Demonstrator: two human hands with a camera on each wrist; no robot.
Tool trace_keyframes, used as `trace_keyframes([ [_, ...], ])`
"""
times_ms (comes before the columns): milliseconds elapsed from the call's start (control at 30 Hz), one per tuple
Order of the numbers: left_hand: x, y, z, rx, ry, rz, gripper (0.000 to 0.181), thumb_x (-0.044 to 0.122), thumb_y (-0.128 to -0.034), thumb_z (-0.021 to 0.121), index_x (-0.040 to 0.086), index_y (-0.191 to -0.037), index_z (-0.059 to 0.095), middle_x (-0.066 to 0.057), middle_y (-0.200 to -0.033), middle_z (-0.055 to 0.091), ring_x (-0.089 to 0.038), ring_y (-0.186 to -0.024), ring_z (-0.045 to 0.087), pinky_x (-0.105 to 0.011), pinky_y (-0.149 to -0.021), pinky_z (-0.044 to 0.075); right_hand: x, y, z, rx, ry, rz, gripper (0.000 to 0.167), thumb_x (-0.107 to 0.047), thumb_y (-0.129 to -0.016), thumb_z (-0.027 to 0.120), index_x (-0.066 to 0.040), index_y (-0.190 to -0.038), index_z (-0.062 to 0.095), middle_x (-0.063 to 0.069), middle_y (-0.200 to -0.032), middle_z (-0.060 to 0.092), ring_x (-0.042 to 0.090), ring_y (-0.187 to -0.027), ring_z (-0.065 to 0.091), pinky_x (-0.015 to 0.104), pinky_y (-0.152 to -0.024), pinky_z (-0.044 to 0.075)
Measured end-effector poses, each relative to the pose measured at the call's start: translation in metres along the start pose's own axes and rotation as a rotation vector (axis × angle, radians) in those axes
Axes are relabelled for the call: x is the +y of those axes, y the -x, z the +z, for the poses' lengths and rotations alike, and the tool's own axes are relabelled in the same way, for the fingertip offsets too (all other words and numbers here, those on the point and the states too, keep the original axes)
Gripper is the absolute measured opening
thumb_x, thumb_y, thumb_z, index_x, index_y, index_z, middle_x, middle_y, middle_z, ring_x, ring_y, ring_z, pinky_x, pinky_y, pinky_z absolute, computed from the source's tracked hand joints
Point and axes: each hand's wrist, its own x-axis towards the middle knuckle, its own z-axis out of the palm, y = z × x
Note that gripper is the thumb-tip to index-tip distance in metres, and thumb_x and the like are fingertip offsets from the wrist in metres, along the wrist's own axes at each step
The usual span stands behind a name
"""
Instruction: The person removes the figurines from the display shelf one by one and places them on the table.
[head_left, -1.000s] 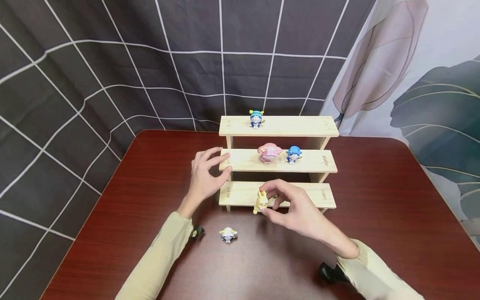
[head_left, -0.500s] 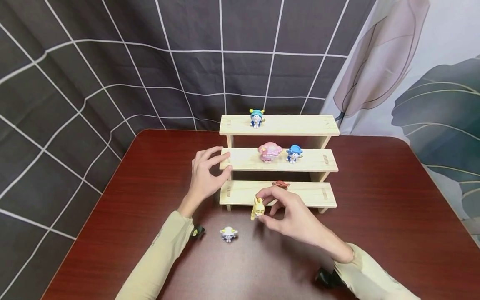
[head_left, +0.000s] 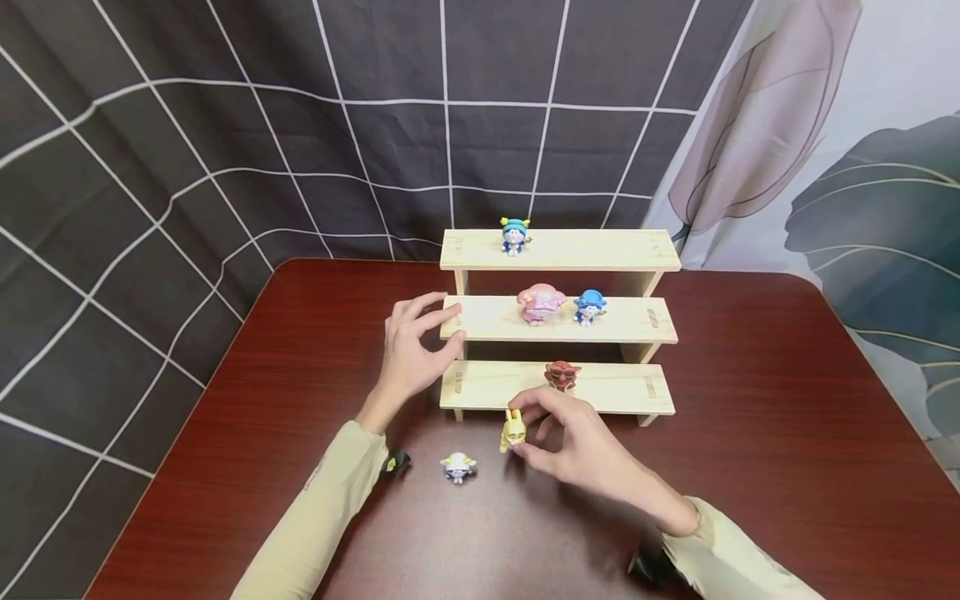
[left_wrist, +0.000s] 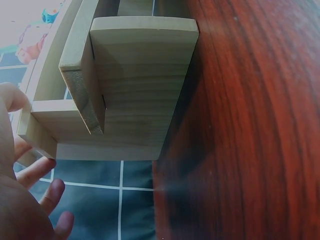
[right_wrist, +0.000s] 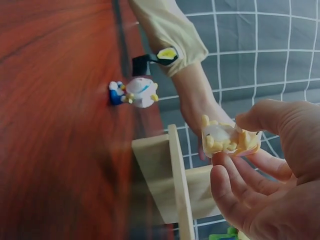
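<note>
1. Presently in hand: rabbit, small, yellow, long-eared; before the bottom tier of the shelf, apparently lifted off the table.
2. Handling, as judged: light, hard and stiff, most likely moulded plastic; surface probably smooth, so a little slippery. Ears look the likeliest part to suffer; no great fragility otherwise expected.
3. Best hold, as judged: light pinch across the body, with no load on the ears.
4. Right hand: thumb and fingertips pinch the rabbit. It lies between them at the very tips, well out from the palm, roughly upright in the head view, ears towards the upper fingers, thumb low at its side. Remaining fingers bent loosely behind.
5. Left hand: thumb and forefinger bracket the left end of the middle tier; other fingers spread. Pressure: cannot tell.
6. White figure: on the table, left of the rabbit, near it, untouched.
7. Red figure: bottom tier, behind the right hand.
8. Pink figure, blue figure: middle tier, side by side.
9. Teal figure: top tier, left of centre.
</note>
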Motion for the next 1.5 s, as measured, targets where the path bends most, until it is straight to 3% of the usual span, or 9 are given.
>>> trace_keyframes([
  [533,-0.001,0.0,0.001,-0.001,-0.005,0.008,0.034,0.02,-0.0794,0.078,0.01,-0.111,0.078,-0.009,-0.124,0.066,-0.037,-0.108,0.051,-0.054,-0.084,0.033,0.009,0.011,0.016,-0.011,-0.003,0.05,0.043,0.01,-0.073,0.08,-0.004,-0.111,0.062,0.0,-0.093,0.067,0.015,-0.072,0.067,0.03,-0.056,0.053],
  [1200,-0.002,0.002,0.001,0.003,-0.001,0.004,0.034,0.02,-0.0794,0.078,0.011,-0.112,0.078,-0.007,-0.125,0.066,-0.036,-0.109,0.052,-0.053,-0.085,0.032,0.018,0.018,0.032,-0.062,-0.054,0.181,0.039,0.009,-0.077,0.077,-0.003,-0.11,0.061,0.003,-0.091,0.067,0.01,-0.073,0.065,0.031,-0.061,0.056],
  [1500,-0.004,0.001,0.001,0.006,-0.013,0.015,0.034,0.021,-0.0799,0.077,0.011,-0.112,0.078,-0.008,-0.123,0.067,-0.037,-0.107,0.052,-0.054,-0.084,0.033,0.023,0.019,0.037,-0.053,-0.042,0.165,0.038,0.008,-0.076,0.078,-0.004,-0.108,0.061,0.002,-0.091,0.067,0.013,-0.077,0.067,0.029,-0.062,0.056],
])
